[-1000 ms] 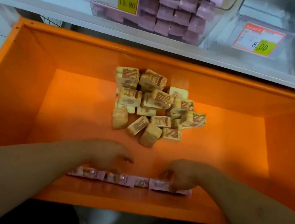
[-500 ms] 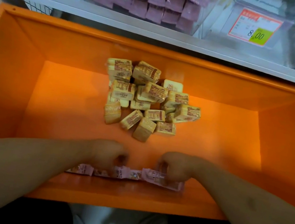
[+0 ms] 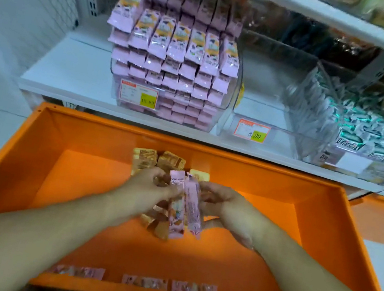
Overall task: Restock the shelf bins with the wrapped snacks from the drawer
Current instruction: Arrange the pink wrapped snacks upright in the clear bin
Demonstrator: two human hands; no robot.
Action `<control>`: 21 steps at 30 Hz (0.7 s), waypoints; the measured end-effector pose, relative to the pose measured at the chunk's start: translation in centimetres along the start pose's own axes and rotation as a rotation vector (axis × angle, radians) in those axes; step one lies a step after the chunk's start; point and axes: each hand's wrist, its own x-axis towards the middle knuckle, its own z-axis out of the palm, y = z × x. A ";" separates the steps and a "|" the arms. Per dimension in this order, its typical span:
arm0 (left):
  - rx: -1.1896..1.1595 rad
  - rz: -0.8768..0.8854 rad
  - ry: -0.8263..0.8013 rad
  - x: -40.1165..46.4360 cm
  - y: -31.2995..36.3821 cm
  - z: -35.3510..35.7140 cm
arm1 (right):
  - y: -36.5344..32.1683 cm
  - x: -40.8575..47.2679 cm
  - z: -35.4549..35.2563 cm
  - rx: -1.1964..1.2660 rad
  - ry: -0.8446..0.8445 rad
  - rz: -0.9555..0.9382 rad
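Together, my two hands held a small bunch of pink wrapped snacks (image 3: 185, 205) upright above the middle of the orange drawer (image 3: 28, 167). My left hand (image 3: 150, 186) had its fingers curled round the upper part of the bunch, and my right hand (image 3: 228, 210) pinched the packs from the other side, thumb under and fingers over. The packs stood side by side, touching, their lower ends hanging free over a pile of tan wrapped blocks (image 3: 157, 161) that lay toward the drawer's back wall. Three more pink packs (image 3: 168, 285) lay flat in a row along the drawer's near wall, well apart from my hands.

Above the drawer ran a white shelf (image 3: 71, 67). On it stood a clear bin (image 3: 167, 105) stacked high with the same pink packs, a price tag (image 3: 138, 96) on its front. Just beside it sat a second clear bin (image 3: 277, 134), its front part bare, and further right a bin of green-and-white packs (image 3: 367, 135), blurred.
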 end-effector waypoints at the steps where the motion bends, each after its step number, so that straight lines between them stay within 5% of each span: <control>1: -0.031 0.035 0.026 -0.9 1.3 0.3 | -1.1 -0.8 0.7 0.027 0.007 -0.044; 9: 0.003 0.211 0.145 -6.9 8.4 -1.5 | -7.7 -6.5 2.8 0.144 0.096 -0.324; 15: -0.082 0.277 0.249 -8.5 10.3 -1.4 | -9.3 -6.6 3.5 0.393 0.135 -0.307; 21: -0.128 0.211 0.303 -6.8 11.2 -1.3 | -10.5 -4.5 4.1 0.350 0.157 -0.276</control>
